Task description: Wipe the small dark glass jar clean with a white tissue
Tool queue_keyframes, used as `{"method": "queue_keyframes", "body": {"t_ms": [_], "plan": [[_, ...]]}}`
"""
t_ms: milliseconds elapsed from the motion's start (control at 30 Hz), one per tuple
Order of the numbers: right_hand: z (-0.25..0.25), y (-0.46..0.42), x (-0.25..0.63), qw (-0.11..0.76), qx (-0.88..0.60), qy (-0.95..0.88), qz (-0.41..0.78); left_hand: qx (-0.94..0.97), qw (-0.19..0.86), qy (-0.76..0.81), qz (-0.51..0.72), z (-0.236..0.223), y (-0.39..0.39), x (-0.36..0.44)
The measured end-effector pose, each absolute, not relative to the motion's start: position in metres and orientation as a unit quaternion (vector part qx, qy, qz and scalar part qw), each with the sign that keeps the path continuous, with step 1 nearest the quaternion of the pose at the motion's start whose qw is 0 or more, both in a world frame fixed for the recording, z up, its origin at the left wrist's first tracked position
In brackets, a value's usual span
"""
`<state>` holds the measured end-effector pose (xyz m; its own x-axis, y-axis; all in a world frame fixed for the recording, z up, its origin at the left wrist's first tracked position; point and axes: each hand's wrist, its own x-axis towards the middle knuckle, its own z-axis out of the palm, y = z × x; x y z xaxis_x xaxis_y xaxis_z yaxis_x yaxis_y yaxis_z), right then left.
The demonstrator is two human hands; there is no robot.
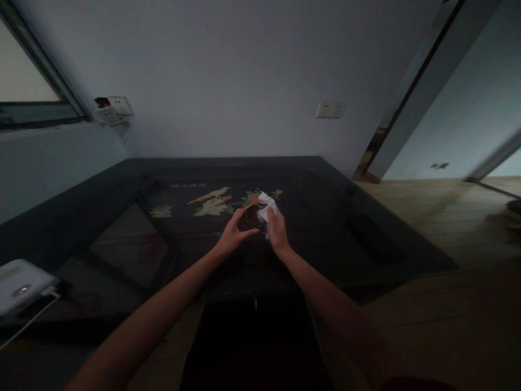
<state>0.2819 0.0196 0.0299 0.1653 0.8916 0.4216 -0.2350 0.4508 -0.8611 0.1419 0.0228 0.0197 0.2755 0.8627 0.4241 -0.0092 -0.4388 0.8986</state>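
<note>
Left grip: our left hand (236, 231) curls around a dark, glossy, rounded object (250, 218).
Right grip: our right hand (277, 231) pinches crumpled white tissue (267, 202) against its right side.
Worktop: smooth black glass (325, 217), bird-and-flower pattern (214, 202) beyond our hands.

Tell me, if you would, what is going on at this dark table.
A person's left hand holds a small dark, shiny object, while the right hand holds a crumpled white tissue or cloth against its side. The picture is too dim to tell what the object is. Both hands are close together above the dark table, near its bird-and-flower picture. A white device with a cable lies off to the left.
</note>
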Motion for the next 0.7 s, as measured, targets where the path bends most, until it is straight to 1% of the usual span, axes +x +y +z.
{"method": "queue_keyframes", "body": {"t_ms": [67,167,267,367,433,600,700], "plan": [[0.029,0.026,0.283,0.69,-0.321,-0.435,0.481,0.684,0.437,0.305,0.498,0.023,0.021,0.141],[0.028,0.032,0.281,0.679,-0.28,-0.363,0.573,0.663,0.472,0.28,0.509,0.026,0.02,0.143],[0.026,0.035,0.277,0.677,-0.253,-0.342,0.601,0.643,0.471,0.303,0.522,0.025,0.022,0.145],[0.021,0.033,0.275,0.69,-0.275,-0.372,0.557,0.635,0.438,0.355,0.528,0.024,0.024,0.146],[0.018,0.03,0.274,0.692,-0.303,-0.431,0.494,0.629,0.431,0.374,0.528,0.022,0.026,0.145],[0.017,0.023,0.279,0.679,-0.37,-0.556,0.306,0.618,0.457,0.384,0.511,0.017,0.028,0.145],[0.019,0.022,0.28,0.669,-0.377,-0.578,0.275,0.614,0.489,0.369,0.498,0.015,0.028,0.147]]}}
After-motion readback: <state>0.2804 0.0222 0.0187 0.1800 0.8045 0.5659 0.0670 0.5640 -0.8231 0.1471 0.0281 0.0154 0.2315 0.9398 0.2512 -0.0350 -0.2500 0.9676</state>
